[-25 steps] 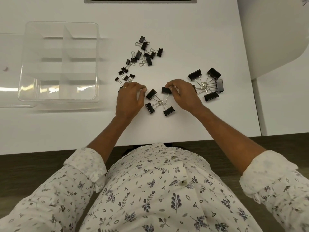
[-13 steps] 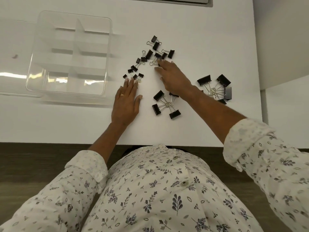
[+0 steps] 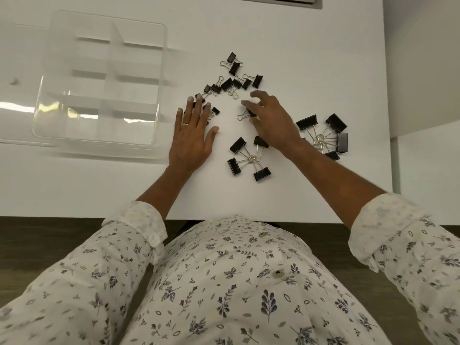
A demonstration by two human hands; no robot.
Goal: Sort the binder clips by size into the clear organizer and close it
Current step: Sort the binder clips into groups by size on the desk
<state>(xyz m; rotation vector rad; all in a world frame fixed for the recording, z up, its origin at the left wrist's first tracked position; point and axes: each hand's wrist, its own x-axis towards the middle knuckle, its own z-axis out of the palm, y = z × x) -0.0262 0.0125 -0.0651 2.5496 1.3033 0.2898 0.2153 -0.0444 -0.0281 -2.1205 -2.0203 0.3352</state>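
Left hand [image 3: 191, 138] lies flat, fingers straight, on the small clips [image 3: 215, 110], while right hand [image 3: 272, 122] pinches one clip [image 3: 250, 113] mid-surface, whose wire loop could snag neighbours and mix sizes before reaching the organizer [image 3: 162, 70] by the surface's left edge.

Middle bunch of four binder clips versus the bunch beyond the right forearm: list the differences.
Size: the middle bunch has smaller clips than the right bunch. Place: the middle bunch lies between the forearms; the right bunch lies outside the right forearm. View: the middle bunch is almost all in sight; the right bunch is partly hidden by that forearm. Shared: black bodies, silver handles meeting at the centre, on the white table.
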